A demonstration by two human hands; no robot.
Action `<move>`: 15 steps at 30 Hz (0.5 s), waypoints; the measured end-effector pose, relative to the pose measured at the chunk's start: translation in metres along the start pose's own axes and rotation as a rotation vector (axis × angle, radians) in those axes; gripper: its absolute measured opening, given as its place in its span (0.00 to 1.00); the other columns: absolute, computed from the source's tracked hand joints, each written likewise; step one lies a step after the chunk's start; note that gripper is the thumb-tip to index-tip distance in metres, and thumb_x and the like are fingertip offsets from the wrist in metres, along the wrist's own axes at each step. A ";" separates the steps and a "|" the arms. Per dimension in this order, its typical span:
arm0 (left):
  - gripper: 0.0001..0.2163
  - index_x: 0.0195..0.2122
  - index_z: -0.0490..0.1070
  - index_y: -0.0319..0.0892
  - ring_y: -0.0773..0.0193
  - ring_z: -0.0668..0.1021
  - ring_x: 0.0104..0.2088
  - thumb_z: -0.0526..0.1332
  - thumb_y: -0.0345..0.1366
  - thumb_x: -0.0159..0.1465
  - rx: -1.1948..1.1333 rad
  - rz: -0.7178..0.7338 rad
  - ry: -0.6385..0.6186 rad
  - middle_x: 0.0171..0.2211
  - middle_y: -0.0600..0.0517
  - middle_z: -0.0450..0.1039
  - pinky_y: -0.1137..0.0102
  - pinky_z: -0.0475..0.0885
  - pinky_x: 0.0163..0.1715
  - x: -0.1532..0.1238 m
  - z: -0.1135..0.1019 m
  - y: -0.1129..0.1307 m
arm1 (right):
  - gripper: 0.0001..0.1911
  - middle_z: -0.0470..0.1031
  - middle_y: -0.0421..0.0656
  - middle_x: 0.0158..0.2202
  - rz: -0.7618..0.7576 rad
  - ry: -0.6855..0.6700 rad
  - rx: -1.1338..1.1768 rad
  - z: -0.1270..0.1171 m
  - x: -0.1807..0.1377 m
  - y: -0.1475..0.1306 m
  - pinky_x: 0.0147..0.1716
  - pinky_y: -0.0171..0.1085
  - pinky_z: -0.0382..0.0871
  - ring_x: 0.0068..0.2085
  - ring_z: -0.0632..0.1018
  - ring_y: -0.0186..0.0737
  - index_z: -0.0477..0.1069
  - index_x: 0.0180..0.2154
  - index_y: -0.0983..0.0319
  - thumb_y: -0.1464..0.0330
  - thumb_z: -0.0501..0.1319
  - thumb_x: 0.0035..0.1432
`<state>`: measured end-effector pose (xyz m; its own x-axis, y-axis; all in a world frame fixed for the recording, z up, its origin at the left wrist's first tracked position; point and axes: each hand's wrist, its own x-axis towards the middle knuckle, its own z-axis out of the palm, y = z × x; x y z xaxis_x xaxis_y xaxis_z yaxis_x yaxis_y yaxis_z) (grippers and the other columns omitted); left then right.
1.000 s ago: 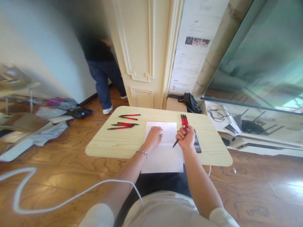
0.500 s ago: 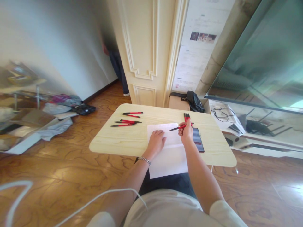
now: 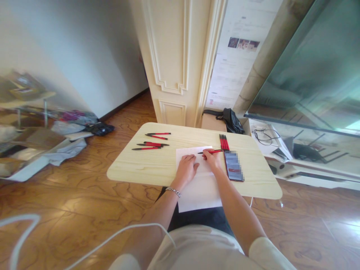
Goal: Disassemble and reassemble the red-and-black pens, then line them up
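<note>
A white sheet of paper (image 3: 198,191) lies on the small wooden-topped table (image 3: 135,168) and hangs over its near edge. My left hand (image 3: 186,168) rests flat on the sheet, its fingers stretched out. In my right hand (image 3: 211,160) is a red and black pen (image 3: 216,151), its black tip pointing left just above or on the paper; I cannot tell if it touches. Several like pens (image 3: 224,142) stand side by side beyond that hand. A phone (image 3: 234,167) with a lit screen lies right of the paper. More loose red and black pens (image 3: 152,144) lie at the left.
Behind the table is a cream panelled door (image 3: 171,75). A black bag (image 3: 232,120) sits on a box at the back right, beside a white box with a cable (image 3: 266,137). Boxes and bags (image 3: 42,142) clutter the floor at left. A white cable (image 3: 126,228) crosses the foreground.
My right hand has moved left and down onto the paper with the pen, uncovering the pen row and phone. The person by the door has moved almost out of view.
</note>
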<state>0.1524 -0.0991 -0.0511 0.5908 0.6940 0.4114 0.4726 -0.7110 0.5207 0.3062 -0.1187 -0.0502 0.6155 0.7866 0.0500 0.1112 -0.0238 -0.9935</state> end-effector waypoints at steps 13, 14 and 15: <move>0.12 0.47 0.72 0.39 0.51 0.69 0.50 0.59 0.32 0.62 0.021 0.003 0.000 0.50 0.43 0.71 0.58 0.63 0.53 0.001 0.001 -0.001 | 0.11 0.76 0.41 0.23 -0.106 -0.017 -0.260 0.001 -0.005 0.001 0.28 0.35 0.65 0.25 0.75 0.38 0.74 0.27 0.63 0.62 0.59 0.47; 0.13 0.47 0.71 0.39 0.51 0.69 0.50 0.59 0.32 0.62 0.029 0.006 -0.001 0.50 0.43 0.71 0.58 0.63 0.53 0.001 0.001 -0.001 | 0.11 0.76 0.41 0.24 -0.107 -0.022 -0.267 0.001 -0.004 0.002 0.28 0.35 0.65 0.26 0.75 0.38 0.74 0.27 0.63 0.62 0.59 0.47; 0.13 0.47 0.71 0.39 0.51 0.69 0.50 0.59 0.32 0.62 0.035 0.010 0.000 0.50 0.43 0.71 0.58 0.63 0.53 0.001 0.001 -0.001 | 0.11 0.76 0.41 0.24 -0.111 -0.027 -0.271 0.001 -0.004 0.003 0.28 0.35 0.65 0.26 0.75 0.38 0.74 0.27 0.63 0.62 0.59 0.47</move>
<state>0.1532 -0.0978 -0.0524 0.5961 0.6865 0.4164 0.4889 -0.7217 0.4900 0.3033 -0.1212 -0.0535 0.5672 0.8097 0.1503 0.3835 -0.0981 -0.9183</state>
